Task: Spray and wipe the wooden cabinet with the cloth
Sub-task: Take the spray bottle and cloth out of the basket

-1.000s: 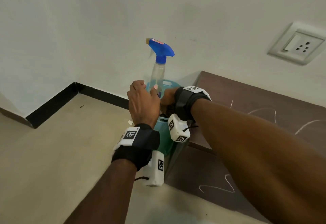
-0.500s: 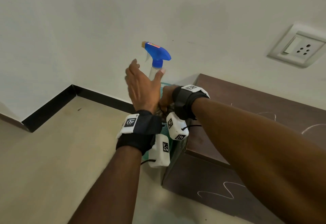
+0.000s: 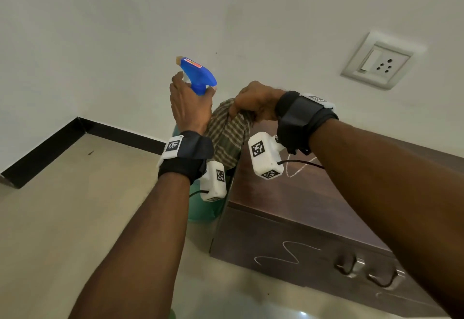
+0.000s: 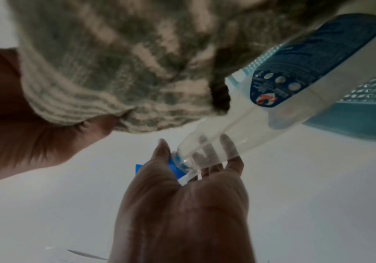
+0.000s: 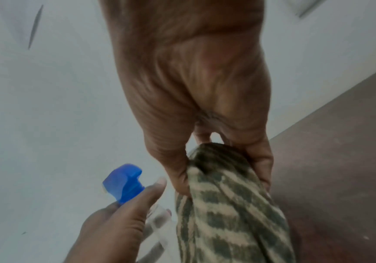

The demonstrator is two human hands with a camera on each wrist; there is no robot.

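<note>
A clear spray bottle (image 3: 198, 74) with a blue trigger head is held up in front of the wall. My left hand (image 3: 188, 108) grips its neck, thumb on one side and fingers on the other; the left wrist view shows the fingers through the clear body of the bottle (image 4: 214, 142). Just to the right, my right hand (image 3: 252, 104) pinches the top of a green-and-beige striped cloth (image 3: 227, 135), which hangs down. The dark wooden cabinet (image 3: 301, 205) stands below my right forearm, with white chalk scribbles on its top and front.
A teal bin (image 3: 200, 212) stands on the floor between the cabinet's left side and the wall, below both hands. A wall socket (image 3: 378, 61) is at the upper right. Metal handles (image 3: 347, 264) are on the cabinet front. Beige floor (image 3: 75, 205) lies to the left.
My left hand went from the bin's rim up to the bottle's neck and lifted the bottle. My right hand rose out of the bin with the cloth, which now hangs in view.
</note>
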